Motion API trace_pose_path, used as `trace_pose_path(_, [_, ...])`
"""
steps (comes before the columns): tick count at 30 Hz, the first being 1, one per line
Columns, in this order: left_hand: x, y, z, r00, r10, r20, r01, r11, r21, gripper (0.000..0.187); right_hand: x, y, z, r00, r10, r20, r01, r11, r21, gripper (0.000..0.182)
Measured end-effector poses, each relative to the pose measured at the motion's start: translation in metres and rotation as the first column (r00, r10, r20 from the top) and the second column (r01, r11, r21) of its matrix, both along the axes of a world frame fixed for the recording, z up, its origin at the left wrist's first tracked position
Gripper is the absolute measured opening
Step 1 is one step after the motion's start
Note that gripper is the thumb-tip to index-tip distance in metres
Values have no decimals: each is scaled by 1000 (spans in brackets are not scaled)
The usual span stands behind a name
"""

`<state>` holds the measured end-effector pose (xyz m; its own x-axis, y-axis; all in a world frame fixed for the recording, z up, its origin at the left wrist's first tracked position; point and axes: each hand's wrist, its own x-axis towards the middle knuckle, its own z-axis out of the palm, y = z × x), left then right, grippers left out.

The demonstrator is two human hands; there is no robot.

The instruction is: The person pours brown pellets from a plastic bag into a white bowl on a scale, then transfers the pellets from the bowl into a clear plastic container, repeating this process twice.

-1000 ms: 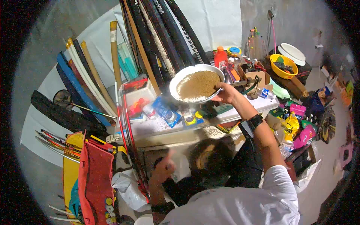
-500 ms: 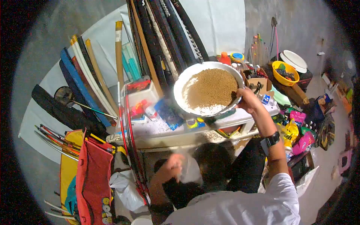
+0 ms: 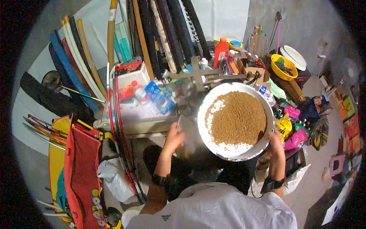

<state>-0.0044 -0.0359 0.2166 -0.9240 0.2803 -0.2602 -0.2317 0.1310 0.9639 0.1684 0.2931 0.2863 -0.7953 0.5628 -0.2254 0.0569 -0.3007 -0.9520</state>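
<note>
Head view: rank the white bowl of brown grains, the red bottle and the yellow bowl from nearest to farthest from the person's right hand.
1. White bowl of brown grains: held at its lower right rim by the right hand.
2. Yellow bowl: above the hand, at the table's right end.
3. Red bottle: up and to the left, behind the table clutter.

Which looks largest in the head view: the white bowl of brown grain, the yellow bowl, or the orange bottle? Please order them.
1. white bowl, largest by far, though it is held nearest the camera, in the right hand
2. yellow bowl
3. orange bottle, close to the yellow bowl, so this order is unsure
</note>
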Motion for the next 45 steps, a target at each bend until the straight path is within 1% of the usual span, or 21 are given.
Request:
trace_pose_path(1, [-3, 2, -14, 998, -39, 52, 37, 998, 44, 51, 12, 9, -21, 998, 29, 61, -28, 1000, -12, 61])
trace_pose_path(3, [-1, 6, -31, 991, -71, 116, 62, 994, 86, 35, 27, -8, -21, 995, -26, 97, 31, 998, -50, 54])
trace_pose_path(6, [3, 12, -54, 985, -110, 135, 119, 991, -63, 31, 39, -17, -45, 987, -14, 157, 24, 997, -67, 43])
trace_pose_path(10, [13, 16, -75, 978, -147, 147, 167, 977, -130, 28, 46, -27, -60, 955, -17, 297, 14, 1000, 10, 35])
trace_pose_path(13, [15, 16, -71, 987, -133, 91, 148, 974, -173, 30, 37, -46, -28, 934, 7, 358, 4, 1000, -29, 36])
trace_pose_path(16, [13, 5, -27, 983, -178, 53, 183, 974, -132, 25, 38, -35, -44, 955, -15, 296, 37, 997, -70, 37])
trace_pose_path(17, [9, -3, -7, 969, -247, -20, 240, 956, -168, 23, 35, -43, -36, 970, -81, 230, 112, 986, -123, 38])
trace_pose_path(20, [-20, -34, 34, 807, -528, -264, 450, 840, -304, 16, 46, -18, -49, 975, -34, 218, 43, 998, -39, 39])
trace_pose_path(22, [-42, -48, 79, 774, -599, -204, 561, 799, -216, 15, 50, -15, -51, 981, -80, 179, 101, 989, -112, 38])
trace_pose_path(24, [-72, -50, 114, 594, -696, -405, 298, 657, -692, 16, 54, -6, -56, 980, -74, 187, 88, 994, -66, 34])
trace_pose_path(25, [-73, -48, 129, 588, -700, -406, 295, 653, -698, 16, 55, -5, -59, 980, -93, 176, 104, 993, -55, 31])
trace_pose_path(27, [-72, -47, 149, 802, -455, -387, 167, 792, -587, 19, 53, -7, -60, 980, -109, 165, 123, 989, -80, 32])
trace_pose_path(28, [-85, -51, 126, 801, -457, -387, 166, 790, -590, 19, 53, -8, -60, 980, -121, 160, 138, 985, -100, 33])
trace_pose_path(30, [-119, -65, 56, 293, -729, -618, 261, 683, -682, 17, 56, -7, -55, 967, -116, 227, 143, 984, -107, 39])
trace_pose_path(32, [-81, -52, 46, 675, -696, -246, 550, 696, -461, 18, 57, -8, -53, 949, -111, 295, 151, 982, -114, 46])
trace_pose_path(34, [-68, -47, -25, 849, -528, 20, 486, 765, -422, 15, 58, -9, -54, 969, -100, 224, 129, 985, -118, 45])
trace_pose_path(36, [-51, -43, -60, 877, -457, 150, 477, 788, -390, 15, 63, -3, -63, 970, -124, 211, 155, 978, -140, 45])
trace_pose_path(38, [-36, -37, -90, 884, -374, 282, 458, 813, -359, 16, 62, 0, -60, 942, -179, 284, 185, 983, 7, 32])
trace_pose_path(39, [-28, -31, -103, 891, -314, 328, 407, 872, -271, 17, 65, 5, -58, 924, -161, 347, 143, 987, 76, 29])
trace_pose_path(41, [-21, -25, -112, 883, -266, 387, 348, 924, -157, 23, 69, 7, -62, 931, -167, 324, 162, 986, 42, 27])
trace_pose_path(45, [-26, -15, -91, 903, -271, 333, 373, 879, -297, 20, 65, 10, -77, 944, -228, 238, 236, 972, -5, 20])
